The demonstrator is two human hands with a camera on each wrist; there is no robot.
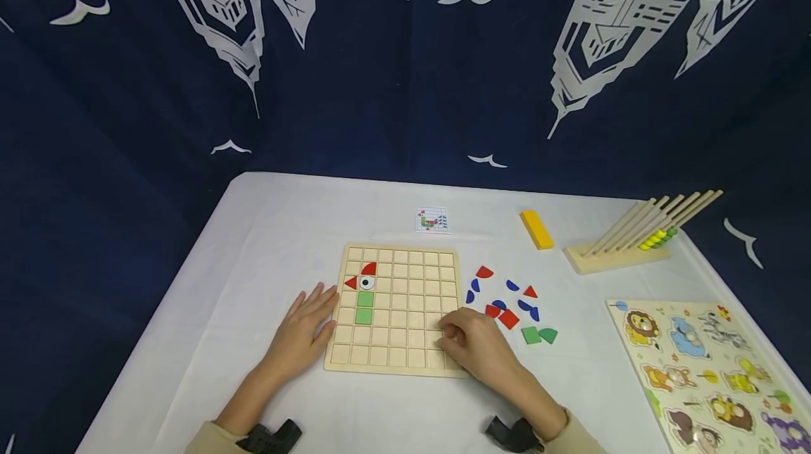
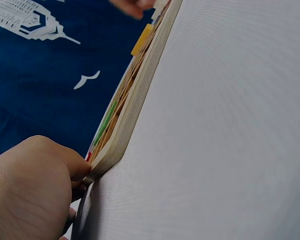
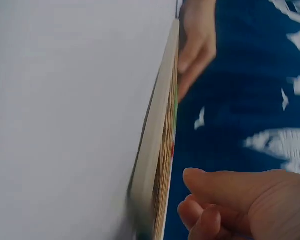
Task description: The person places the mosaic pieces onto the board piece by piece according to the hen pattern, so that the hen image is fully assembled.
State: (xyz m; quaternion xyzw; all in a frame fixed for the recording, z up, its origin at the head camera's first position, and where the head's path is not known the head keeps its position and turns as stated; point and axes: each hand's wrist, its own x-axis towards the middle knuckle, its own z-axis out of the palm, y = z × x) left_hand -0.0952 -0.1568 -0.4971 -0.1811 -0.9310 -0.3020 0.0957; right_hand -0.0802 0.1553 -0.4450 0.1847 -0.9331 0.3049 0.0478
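Note:
A wooden grid board lies on the white table. On its left columns sit a red quarter-round piece, a red triangle, a white eye piece and two green squares. My left hand rests along the board's left edge, fingers spread. Over the board's right side is my right hand, thumb and fingers bent toward each other; whether a piece is between them is hidden. In the right wrist view that hand shows its thumb above curled fingers.
Right of the board lie loose pieces: blue half-rounds, a red square, a green square and others. A pattern card lies behind the board. Farther right are a yellow block, a peg stand and an animal puzzle.

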